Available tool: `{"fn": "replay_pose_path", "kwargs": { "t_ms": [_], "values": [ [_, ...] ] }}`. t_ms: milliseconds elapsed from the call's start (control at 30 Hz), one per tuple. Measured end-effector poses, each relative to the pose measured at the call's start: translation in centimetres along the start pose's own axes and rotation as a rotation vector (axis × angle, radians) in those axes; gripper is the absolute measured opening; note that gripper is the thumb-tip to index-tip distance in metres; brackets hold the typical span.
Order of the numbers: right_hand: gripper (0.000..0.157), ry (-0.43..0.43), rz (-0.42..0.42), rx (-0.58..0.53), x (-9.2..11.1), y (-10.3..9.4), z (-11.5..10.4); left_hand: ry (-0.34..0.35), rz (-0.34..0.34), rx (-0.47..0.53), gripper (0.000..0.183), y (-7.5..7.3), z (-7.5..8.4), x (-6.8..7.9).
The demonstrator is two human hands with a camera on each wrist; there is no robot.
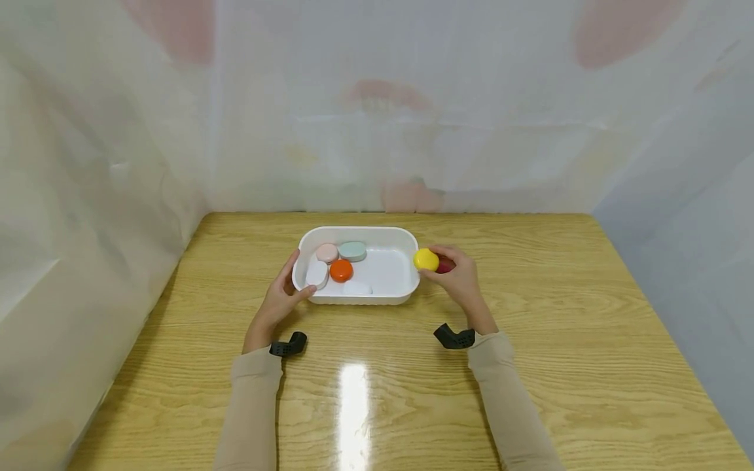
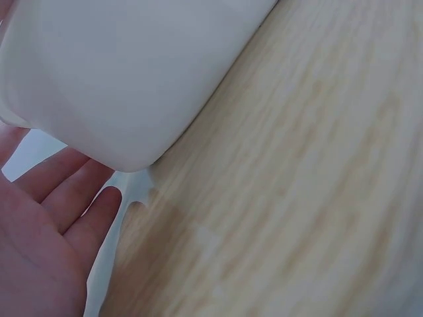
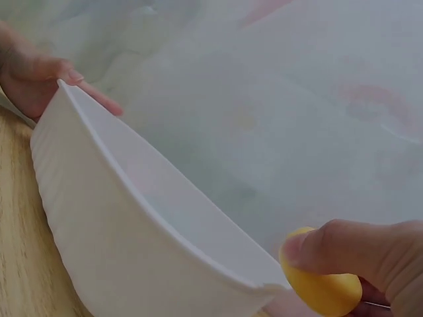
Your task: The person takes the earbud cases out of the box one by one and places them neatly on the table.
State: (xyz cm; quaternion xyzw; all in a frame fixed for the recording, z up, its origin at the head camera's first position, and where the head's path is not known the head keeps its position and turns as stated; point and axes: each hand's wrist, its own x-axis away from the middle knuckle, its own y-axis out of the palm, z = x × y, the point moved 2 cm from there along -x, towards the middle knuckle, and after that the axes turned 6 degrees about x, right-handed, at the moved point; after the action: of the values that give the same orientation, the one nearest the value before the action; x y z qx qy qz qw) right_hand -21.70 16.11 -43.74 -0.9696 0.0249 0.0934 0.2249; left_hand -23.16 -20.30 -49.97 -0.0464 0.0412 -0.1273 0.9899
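Note:
A white plastic tub (image 1: 385, 299) sits on the table. My left hand (image 1: 278, 297) grips its left end, thumb at the front rim and fingers along the outer side. Inside lie smooth rounded pieces: pale pink (image 1: 327, 252), mint green (image 1: 353, 251), glossy orange (image 1: 341, 270), a white oval (image 1: 317, 274) and a white one (image 1: 357, 288) partly hidden by the front wall. By the right end, my right hand (image 1: 460, 275) pinches a round yellow piece (image 1: 426, 260) between thumb and fingers. A dark red thing (image 1: 446, 265) shows behind it, mostly covered by that hand.
The wooden table (image 1: 589, 366) runs back to a pale patterned sheet (image 1: 501, 157), which also hangs at both sides. Each wrist wears a black camera mount, one on the left (image 1: 288, 345) and one on the right (image 1: 455, 337).

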Motion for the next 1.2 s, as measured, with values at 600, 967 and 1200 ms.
{"fn": "replay_pose_path", "kwargs": {
  "t_ms": [600,967,1200],
  "values": [
    [0.05,0.085,0.075,0.002,0.3,-3.0,2.4,0.016,0.005,0.018,0.089,0.1,-0.1,0.1],
    [0.052,0.185,0.119,0.043,0.5,-4.8,4.3,0.035,-0.004,0.03,0.089,0.1,-0.1,0.1],
    [0.053,0.215,0.125,0.065,0.5,-5.3,5.5,0.04,-0.002,0.013,0.089,0.1,-0.1,0.1]
  ]
}}
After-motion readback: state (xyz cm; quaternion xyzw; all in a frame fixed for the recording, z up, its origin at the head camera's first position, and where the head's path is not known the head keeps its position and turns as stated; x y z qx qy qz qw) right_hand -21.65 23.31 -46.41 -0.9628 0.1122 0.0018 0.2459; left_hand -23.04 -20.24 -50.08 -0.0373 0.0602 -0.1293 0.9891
